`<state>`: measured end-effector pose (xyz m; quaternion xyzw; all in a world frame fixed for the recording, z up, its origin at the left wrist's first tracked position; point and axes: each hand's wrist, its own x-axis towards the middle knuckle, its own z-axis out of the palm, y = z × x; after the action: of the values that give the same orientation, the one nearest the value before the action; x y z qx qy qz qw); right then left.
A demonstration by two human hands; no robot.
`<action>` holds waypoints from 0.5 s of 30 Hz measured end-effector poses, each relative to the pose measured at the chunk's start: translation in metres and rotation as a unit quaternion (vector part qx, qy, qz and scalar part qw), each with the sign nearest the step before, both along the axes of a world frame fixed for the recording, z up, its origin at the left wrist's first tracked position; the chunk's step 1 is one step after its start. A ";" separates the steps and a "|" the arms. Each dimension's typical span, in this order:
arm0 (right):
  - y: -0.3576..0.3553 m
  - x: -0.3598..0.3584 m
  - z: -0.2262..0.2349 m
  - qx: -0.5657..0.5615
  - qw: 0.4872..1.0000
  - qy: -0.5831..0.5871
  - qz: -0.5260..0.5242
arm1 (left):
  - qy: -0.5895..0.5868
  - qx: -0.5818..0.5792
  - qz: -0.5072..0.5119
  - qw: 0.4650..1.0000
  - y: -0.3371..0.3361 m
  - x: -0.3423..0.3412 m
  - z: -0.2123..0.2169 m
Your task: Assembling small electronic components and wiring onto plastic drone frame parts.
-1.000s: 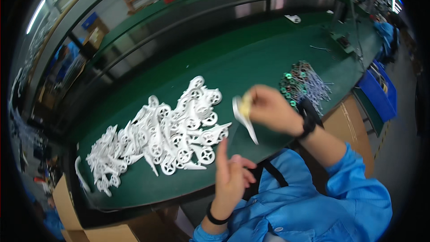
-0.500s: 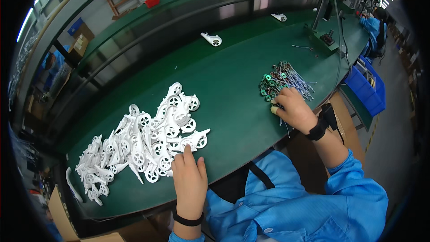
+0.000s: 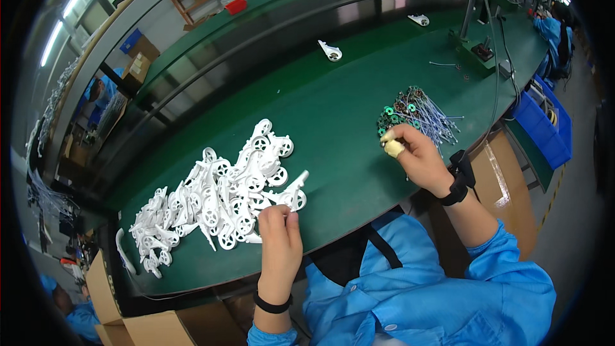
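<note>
Far left, low in the frame, there's a cardboard box [image 3: 106, 295] tucked under the edge of the green bench [image 3: 333, 109]. Just right of that, a big heap of white plastic parts [image 3: 211, 195] with little ring-shaped ends is spread across the left-center of the bench, running from lower left up toward the middle.

The left hand [image 3: 278, 240] sits at the heap's lower right edge, fingers curled down and pinching 1 white plastic piece [image 3: 293, 193] that sticks out up and to the right. So that hand is closed on the piece, with a black band on the wrist.

Moving right, upper center has 1 stray white part [image 3: 331, 51] lying alone near the bench's back rail, well apart from the heap.

Right of center, the right hand [image 3: 416, 157] is bunched up with its fingertips touching the near edge of a pile of small green ring parts with thin wires [image 3: 416, 112]. It has a yellowish cover on 1 fingertip and a black wrist strap. Can't tell if it actually has 1 pinched or is just touching them.

Far right edge: a blue bin [image 3: 544, 131] beside the bench.
</note>
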<state>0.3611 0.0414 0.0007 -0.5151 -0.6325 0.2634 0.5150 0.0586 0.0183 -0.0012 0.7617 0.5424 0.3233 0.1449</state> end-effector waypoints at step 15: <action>-0.041 -0.071 -0.007 -0.127 0.862 0.418 0.257 | -0.274 -0.072 -0.140 0.949 -0.021 0.033 -0.004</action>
<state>0.2900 0.0005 -0.0064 -0.2365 -0.4286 0.6552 0.5754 0.0913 -0.0022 -0.0052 0.6999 0.3915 0.4558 0.3862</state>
